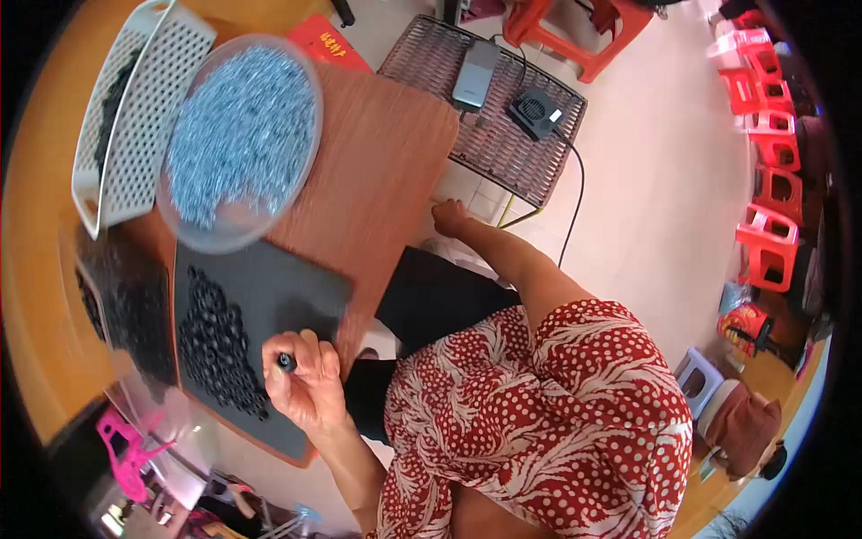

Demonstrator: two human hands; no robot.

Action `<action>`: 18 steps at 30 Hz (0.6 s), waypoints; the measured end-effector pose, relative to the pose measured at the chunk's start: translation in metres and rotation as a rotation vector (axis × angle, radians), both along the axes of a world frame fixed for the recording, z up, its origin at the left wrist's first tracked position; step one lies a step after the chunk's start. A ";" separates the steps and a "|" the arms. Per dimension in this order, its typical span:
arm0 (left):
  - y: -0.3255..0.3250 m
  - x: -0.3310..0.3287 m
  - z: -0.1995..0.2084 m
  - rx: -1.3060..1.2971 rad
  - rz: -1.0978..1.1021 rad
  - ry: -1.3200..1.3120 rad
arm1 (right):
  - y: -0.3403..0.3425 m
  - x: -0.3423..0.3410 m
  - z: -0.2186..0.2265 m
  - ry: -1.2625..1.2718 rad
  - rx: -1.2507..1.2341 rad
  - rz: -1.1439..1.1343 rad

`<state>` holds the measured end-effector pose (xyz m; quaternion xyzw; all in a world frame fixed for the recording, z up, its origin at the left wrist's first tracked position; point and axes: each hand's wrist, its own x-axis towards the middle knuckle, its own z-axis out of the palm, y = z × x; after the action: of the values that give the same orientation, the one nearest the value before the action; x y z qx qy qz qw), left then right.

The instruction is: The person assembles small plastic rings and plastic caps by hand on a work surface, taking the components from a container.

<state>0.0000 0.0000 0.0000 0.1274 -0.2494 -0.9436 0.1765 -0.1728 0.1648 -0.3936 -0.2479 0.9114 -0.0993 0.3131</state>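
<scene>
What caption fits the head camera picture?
The left hand holds a tiny black piece near a dark board holding black pieces and a bowl of bluish bits.

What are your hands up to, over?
Left hand pinching small black piece. Right hand apart, contents unclear. Black parts spread on dark mat. No obstruction seen.

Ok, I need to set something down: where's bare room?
Widest: the brown wooden board between the wide translucent plastic bowl of blue pieces and dark woven stool. Smaller: the flat grey mat, between bowl and left hand. Crowded: the mat's left side, under small black parts.
</scene>
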 end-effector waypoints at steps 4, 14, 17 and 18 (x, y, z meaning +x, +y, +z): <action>0.032 0.048 0.005 0.002 0.223 -0.129 | 0.039 0.043 0.037 -0.171 0.095 0.428; 0.013 0.085 -0.028 -0.141 0.422 -0.201 | 0.054 -0.019 0.159 -0.158 0.046 0.976; 0.011 0.086 -0.040 -0.143 0.407 -0.164 | 0.028 -0.019 0.284 -0.215 -0.118 0.968; 0.008 0.089 -0.044 -0.146 0.407 -0.147 | 0.012 -0.011 0.323 -0.487 -0.206 0.750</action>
<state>0.0890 0.0084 -0.0438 0.2305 -0.2983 -0.8562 0.3534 -0.1839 0.1772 -0.0709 -0.5599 0.6441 -0.1245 0.5062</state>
